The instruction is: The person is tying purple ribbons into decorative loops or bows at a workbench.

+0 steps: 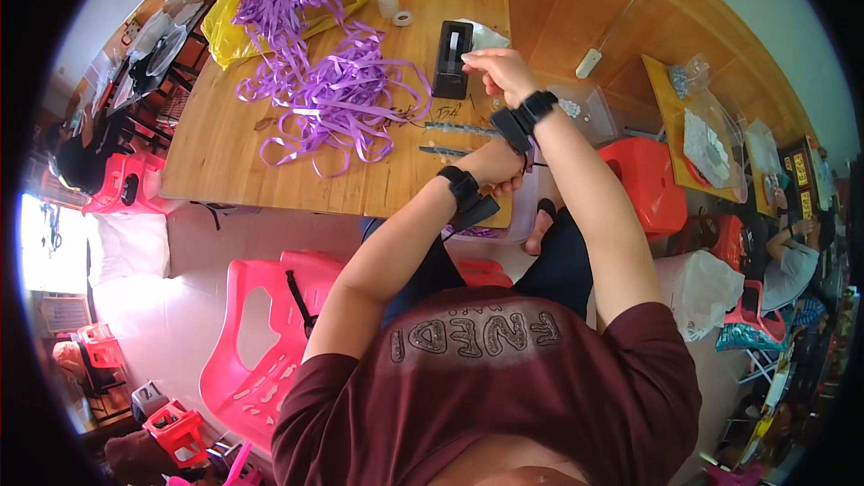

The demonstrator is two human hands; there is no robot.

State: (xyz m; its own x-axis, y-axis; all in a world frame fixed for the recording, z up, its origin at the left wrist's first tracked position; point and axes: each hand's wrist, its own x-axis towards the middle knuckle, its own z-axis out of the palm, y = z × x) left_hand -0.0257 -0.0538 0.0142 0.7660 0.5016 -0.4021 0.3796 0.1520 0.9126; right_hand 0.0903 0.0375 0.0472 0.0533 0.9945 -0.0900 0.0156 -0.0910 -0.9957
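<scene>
My right hand [501, 72] is over the right side of the wooden table [216, 153], at a black tape dispenser [451, 58]. Its thumb and forefinger are pinched together by the dispenser's edge; anything between them is too small to make out. Lower down, at the table's near right corner, my left hand [495, 166] has its fingers curled in, and what they hold is hidden. Two dark strips [450, 129] lie on the wood close to my left hand. A loose heap of purple ribbon [337, 90] spreads over the table to the left of both hands.
A yellow plastic bag [225, 27] spills more ribbon at the back left. A tape roll [402, 18] lies behind the heap. Below the table corner is a clear plastic bin [522, 216]. A red stool [641, 184] stands right, a pink chair [238, 333] left.
</scene>
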